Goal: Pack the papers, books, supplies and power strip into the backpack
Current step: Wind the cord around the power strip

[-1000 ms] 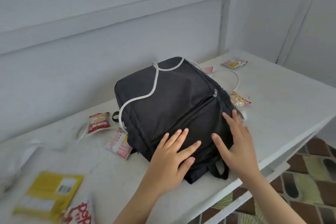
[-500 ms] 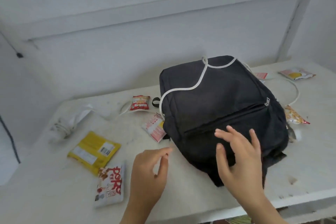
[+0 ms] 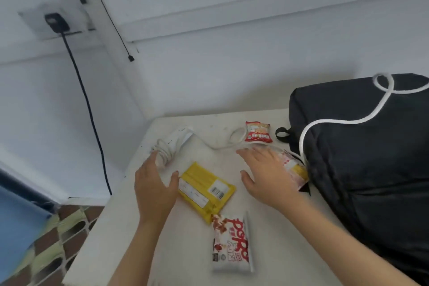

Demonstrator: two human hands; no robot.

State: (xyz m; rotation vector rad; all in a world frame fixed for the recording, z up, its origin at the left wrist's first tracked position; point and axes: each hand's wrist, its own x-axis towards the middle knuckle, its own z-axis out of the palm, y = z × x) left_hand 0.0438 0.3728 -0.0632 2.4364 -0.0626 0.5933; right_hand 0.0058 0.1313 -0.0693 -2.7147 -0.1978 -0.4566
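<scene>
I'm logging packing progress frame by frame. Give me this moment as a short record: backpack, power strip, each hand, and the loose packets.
backpack: black, lying on the right side of the table, white cord draped over it
power strip: white, far left on the table, beside its coiled cord, not packed
left hand: open, fingertips by the coiled cord; contact unclear
right hand: open, spread over a pink packet beside the backpack
other packets: yellow packet, red-and-white packet, small red packet, all loose on the table
</scene>
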